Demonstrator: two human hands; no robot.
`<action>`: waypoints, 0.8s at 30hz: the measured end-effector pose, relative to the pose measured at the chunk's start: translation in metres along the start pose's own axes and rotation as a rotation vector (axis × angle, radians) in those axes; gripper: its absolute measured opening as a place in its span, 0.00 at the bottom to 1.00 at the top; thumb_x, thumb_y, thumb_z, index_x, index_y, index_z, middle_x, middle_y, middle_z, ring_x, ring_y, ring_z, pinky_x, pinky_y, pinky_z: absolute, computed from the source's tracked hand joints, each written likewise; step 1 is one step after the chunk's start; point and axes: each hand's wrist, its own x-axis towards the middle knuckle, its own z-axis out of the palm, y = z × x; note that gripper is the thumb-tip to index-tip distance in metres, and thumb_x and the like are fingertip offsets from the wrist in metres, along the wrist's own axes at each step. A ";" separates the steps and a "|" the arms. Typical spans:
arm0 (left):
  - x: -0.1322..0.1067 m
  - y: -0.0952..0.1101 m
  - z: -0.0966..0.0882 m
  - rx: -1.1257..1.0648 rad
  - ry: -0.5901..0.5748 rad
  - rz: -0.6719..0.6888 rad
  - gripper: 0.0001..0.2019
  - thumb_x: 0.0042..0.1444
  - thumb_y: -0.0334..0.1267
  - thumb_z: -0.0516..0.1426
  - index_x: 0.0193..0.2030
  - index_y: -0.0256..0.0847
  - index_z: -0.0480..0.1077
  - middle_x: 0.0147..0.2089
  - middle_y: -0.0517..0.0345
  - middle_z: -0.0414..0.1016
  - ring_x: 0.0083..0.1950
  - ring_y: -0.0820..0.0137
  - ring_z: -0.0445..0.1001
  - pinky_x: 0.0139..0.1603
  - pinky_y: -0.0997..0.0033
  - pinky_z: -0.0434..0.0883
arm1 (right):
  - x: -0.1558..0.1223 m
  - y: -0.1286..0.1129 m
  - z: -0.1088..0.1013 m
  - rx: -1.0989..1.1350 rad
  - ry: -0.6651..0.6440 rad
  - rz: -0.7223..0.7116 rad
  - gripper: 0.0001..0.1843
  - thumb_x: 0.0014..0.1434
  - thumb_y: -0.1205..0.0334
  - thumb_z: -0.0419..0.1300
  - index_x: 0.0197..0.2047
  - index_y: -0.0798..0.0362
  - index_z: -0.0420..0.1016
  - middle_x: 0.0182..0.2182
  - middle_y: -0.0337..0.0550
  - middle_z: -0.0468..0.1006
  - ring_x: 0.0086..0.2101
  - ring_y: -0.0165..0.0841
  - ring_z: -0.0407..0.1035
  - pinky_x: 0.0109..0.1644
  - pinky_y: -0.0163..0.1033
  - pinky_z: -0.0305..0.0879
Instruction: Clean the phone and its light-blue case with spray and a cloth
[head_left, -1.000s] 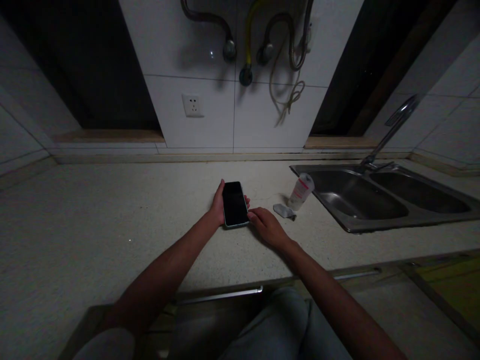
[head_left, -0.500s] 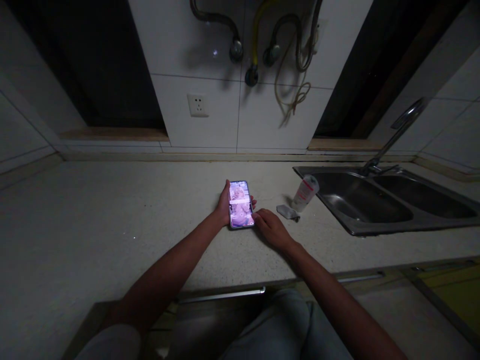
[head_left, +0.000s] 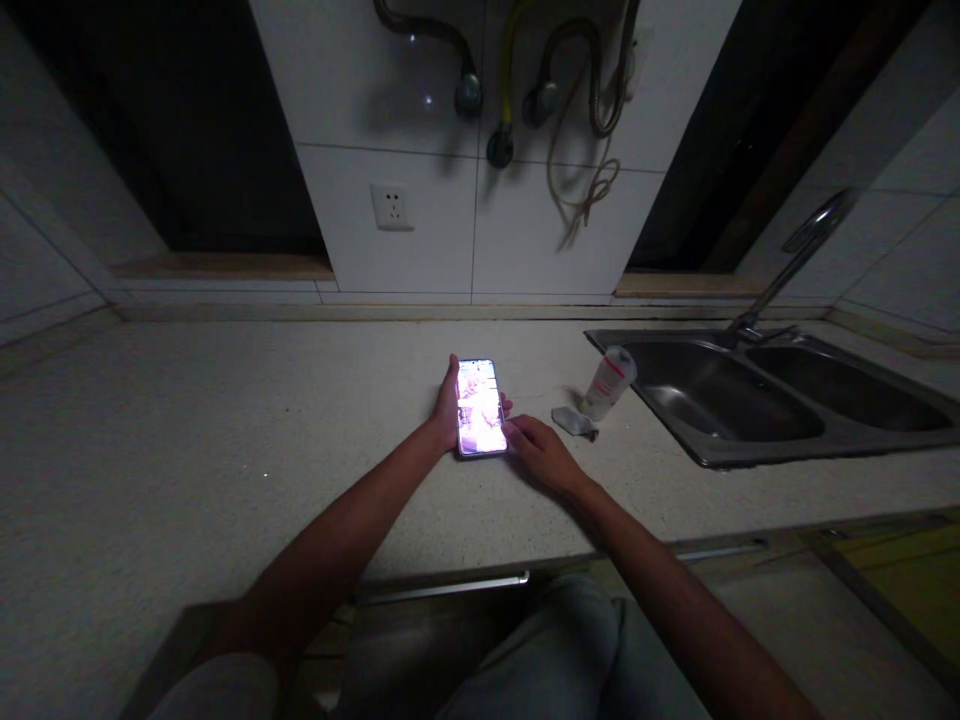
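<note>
A smartphone (head_left: 481,408) with a bright, lit screen is held over the countertop (head_left: 225,430), tilted toward me. My left hand (head_left: 447,412) is closed around it, thumb along the left edge and fingertips showing past the right edge. At the lower right corner, my right hand (head_left: 544,452) is closed with its thumb against the phone's side; its other fingers are mostly hidden. To the right of that hand a clear plastic cup (head_left: 609,383) with red print leans at a tilt. A small crumpled grey-white piece (head_left: 574,422) lies beside the cup.
On the right, a double steel sink (head_left: 712,457) with a tall faucet (head_left: 795,262) is set into the counter. The tiled wall behind carries a socket (head_left: 391,207), hoses (head_left: 600,80) and a looped cord (head_left: 596,188). Below the counter's front edge is a metal handle (head_left: 450,588).
The phone's screen has turned from pinkish to a brighter white. Both hands keep their hold, and the view has shifted slightly.
</note>
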 end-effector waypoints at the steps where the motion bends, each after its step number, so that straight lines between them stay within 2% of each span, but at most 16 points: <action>1: -0.001 0.000 0.001 -0.005 0.000 -0.002 0.43 0.57 0.74 0.39 0.42 0.32 0.74 0.30 0.41 0.78 0.31 0.56 0.79 0.37 0.55 0.76 | 0.000 0.000 0.000 0.010 0.005 0.006 0.25 0.69 0.44 0.46 0.34 0.53 0.75 0.33 0.46 0.77 0.35 0.36 0.69 0.42 0.41 0.64; 11: 0.002 -0.005 0.002 -0.022 -0.004 0.077 0.38 0.62 0.67 0.41 0.46 0.31 0.74 0.35 0.39 0.79 0.38 0.54 0.81 0.40 0.54 0.77 | -0.001 0.001 0.001 0.104 0.028 0.111 0.24 0.67 0.43 0.49 0.37 0.53 0.75 0.32 0.44 0.77 0.34 0.35 0.68 0.38 0.39 0.63; 15: 0.002 -0.006 0.001 -0.059 0.005 0.076 0.37 0.62 0.66 0.43 0.47 0.30 0.74 0.36 0.39 0.80 0.36 0.56 0.80 0.37 0.57 0.77 | -0.002 0.005 0.003 0.222 0.009 0.117 0.21 0.64 0.45 0.56 0.46 0.54 0.76 0.36 0.43 0.79 0.36 0.35 0.70 0.42 0.39 0.65; 18: 0.001 -0.005 0.002 -0.096 0.027 0.097 0.33 0.63 0.63 0.45 0.47 0.31 0.74 0.37 0.41 0.80 0.35 0.58 0.80 0.37 0.58 0.77 | -0.001 0.003 0.006 0.346 -0.018 0.112 0.23 0.62 0.46 0.58 0.52 0.55 0.74 0.33 0.42 0.78 0.32 0.33 0.70 0.37 0.38 0.66; 21: 0.001 -0.005 0.004 -0.091 0.038 0.094 0.27 0.65 0.57 0.47 0.42 0.33 0.74 0.35 0.43 0.80 0.34 0.59 0.79 0.37 0.58 0.77 | 0.000 -0.002 0.006 0.455 -0.003 0.150 0.23 0.62 0.45 0.56 0.48 0.56 0.75 0.28 0.39 0.76 0.24 0.30 0.67 0.30 0.36 0.64; 24: 0.002 -0.008 0.007 0.002 0.116 0.110 0.17 0.63 0.48 0.54 0.37 0.33 0.73 0.31 0.46 0.79 0.32 0.62 0.78 0.40 0.60 0.77 | 0.003 -0.003 0.002 0.501 0.088 0.217 0.24 0.61 0.42 0.55 0.42 0.56 0.75 0.21 0.38 0.73 0.20 0.29 0.64 0.26 0.35 0.61</action>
